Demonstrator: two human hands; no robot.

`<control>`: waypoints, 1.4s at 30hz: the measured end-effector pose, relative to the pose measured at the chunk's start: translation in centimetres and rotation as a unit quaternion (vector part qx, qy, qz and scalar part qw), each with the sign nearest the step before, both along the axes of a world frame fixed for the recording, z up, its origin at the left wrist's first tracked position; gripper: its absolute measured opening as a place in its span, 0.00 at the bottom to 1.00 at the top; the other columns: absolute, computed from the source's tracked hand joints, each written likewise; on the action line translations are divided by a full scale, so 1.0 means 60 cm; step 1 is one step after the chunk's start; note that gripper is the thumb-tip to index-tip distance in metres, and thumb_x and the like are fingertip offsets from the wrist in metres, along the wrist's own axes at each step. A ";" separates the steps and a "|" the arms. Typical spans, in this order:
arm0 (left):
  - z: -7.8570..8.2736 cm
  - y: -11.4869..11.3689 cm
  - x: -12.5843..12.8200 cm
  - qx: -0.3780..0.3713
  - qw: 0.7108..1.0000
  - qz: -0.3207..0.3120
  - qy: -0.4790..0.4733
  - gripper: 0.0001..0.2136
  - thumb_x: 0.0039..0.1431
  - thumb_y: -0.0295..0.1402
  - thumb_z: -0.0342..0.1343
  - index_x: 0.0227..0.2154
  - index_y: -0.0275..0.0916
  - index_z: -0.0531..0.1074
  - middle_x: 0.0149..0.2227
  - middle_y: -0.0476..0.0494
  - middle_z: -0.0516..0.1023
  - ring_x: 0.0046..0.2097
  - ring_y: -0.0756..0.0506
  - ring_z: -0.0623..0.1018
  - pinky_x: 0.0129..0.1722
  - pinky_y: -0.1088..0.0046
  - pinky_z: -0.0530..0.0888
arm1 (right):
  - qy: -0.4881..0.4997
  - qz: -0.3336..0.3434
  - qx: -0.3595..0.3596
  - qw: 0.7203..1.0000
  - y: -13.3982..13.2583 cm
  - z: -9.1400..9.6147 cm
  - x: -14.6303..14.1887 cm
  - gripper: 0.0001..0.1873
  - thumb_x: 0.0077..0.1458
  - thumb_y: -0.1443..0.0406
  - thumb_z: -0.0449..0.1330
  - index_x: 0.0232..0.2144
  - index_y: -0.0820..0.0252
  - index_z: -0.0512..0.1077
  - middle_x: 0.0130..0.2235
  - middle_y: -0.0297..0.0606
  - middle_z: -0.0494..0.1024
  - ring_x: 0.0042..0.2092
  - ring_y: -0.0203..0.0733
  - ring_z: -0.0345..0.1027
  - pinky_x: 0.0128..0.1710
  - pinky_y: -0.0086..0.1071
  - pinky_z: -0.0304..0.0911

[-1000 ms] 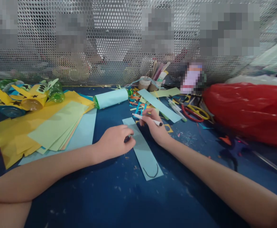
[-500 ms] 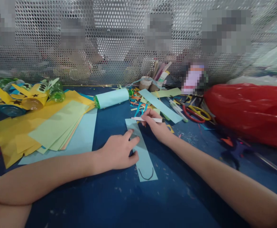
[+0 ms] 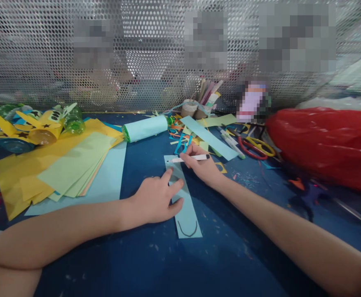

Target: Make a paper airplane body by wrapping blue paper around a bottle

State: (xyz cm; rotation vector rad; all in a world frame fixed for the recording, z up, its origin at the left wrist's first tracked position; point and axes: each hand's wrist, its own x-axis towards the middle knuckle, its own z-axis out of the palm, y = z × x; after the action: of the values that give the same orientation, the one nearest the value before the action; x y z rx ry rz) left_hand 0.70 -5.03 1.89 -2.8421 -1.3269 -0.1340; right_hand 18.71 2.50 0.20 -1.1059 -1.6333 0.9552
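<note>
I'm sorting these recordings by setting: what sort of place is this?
Probably a craft table, whether in a classroom or a workshop I cannot tell: coloured paper sheets, a green bottle wrapped in light-blue paper and a marker in the right hand suggest it.

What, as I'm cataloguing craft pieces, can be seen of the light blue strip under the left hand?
The light blue strip looks like paper: narrow, flat, lying on the dark blue table. A black U curves at its near end. The left hand rests fingers on it; the right hand holds a marker over its far end, contact unclear.
</note>
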 end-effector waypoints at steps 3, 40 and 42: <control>-0.005 -0.001 0.001 0.006 1.000 0.000 0.001 0.23 0.62 0.45 0.43 0.56 0.42 0.64 0.60 0.28 0.64 0.35 0.38 0.80 0.32 0.59 0.75 | -0.007 0.005 0.003 1.000 0.000 -0.002 -0.001 0.14 0.53 0.59 0.60 0.22 0.55 0.60 0.18 0.25 0.62 0.21 0.33 0.51 0.23 0.32 0.48; -0.002 -0.001 0.003 0.001 1.000 -0.002 0.017 0.23 0.63 0.45 0.42 0.57 0.42 0.64 0.61 0.26 0.62 0.35 0.38 0.80 0.30 0.60 0.74 | -0.073 -0.097 0.062 0.991 0.005 -0.001 0.003 0.12 0.52 0.64 0.56 0.21 0.54 0.56 0.20 0.27 0.58 0.23 0.35 0.51 0.25 0.33 0.49; -0.003 -0.001 0.003 -0.002 1.000 -0.002 0.016 0.23 0.63 0.45 0.42 0.57 0.42 0.64 0.61 0.26 0.62 0.35 0.38 0.80 0.30 0.60 0.74 | -0.069 -0.098 0.057 0.991 0.005 -0.001 0.006 0.12 0.52 0.65 0.56 0.22 0.54 0.56 0.19 0.27 0.58 0.23 0.36 0.51 0.25 0.33 0.49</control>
State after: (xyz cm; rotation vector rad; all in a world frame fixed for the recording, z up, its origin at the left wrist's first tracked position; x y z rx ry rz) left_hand 0.86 -5.07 1.73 -2.8384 -1.3165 -0.0852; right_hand 19.05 2.81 0.16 -1.2493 -1.6336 0.6623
